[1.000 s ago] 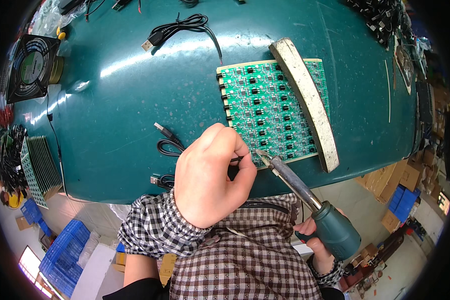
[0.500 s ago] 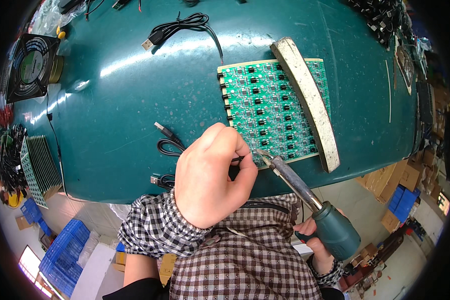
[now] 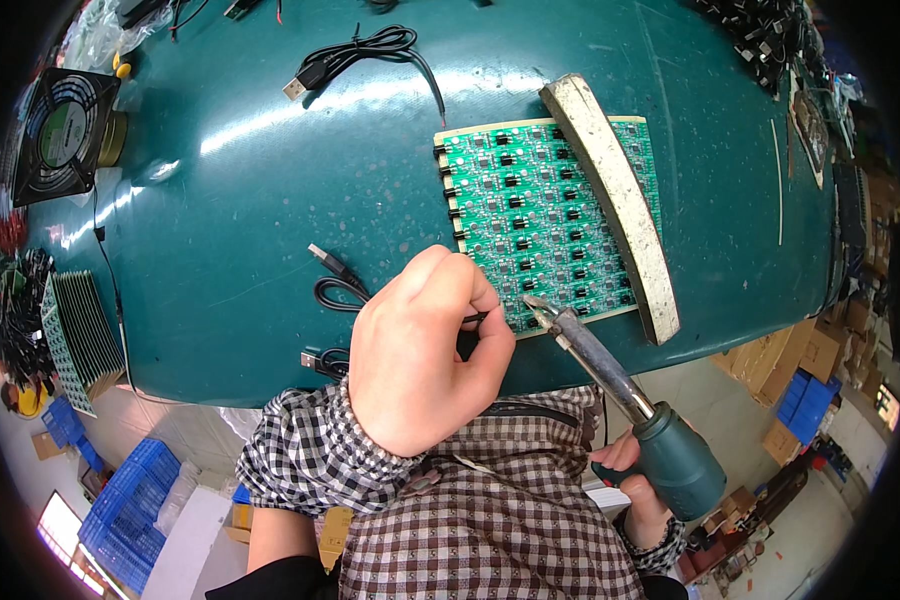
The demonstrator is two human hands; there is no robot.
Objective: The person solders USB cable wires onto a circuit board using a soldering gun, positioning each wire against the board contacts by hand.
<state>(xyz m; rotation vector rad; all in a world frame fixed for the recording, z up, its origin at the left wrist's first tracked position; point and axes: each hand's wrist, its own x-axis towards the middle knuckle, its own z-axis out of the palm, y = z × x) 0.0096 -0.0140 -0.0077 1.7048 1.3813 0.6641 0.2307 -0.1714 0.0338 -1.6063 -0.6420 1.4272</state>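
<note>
While the board (image 3: pixel 545 225) lay far right on the tabletop (image 3: pixel 270 200), weighted by a bar (image 3: pixel 615 200), left hand (image 3: pixel 415 365) pinched a wire at its near edge; right hand (image 3: pixel 635 490) clasped the iron (image 3: pixel 620 400), tip meeting it.

Hidden: right hand (image 3: pixel 642 500) mostly behind soldering iron (image 3: pixel 620 390) handle; thin wire's end under left hand (image 3: pixel 420 370); board (image 3: pixel 540 220) components too small.

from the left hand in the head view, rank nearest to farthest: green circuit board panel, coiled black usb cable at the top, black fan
1. Green circuit board panel: just right of the left hand, whose fingertips reach its lower left corner.
2. Coiled black USB cable: far up the table, near its top edge.
3. Black fan: far upper left corner, farthest.
</note>
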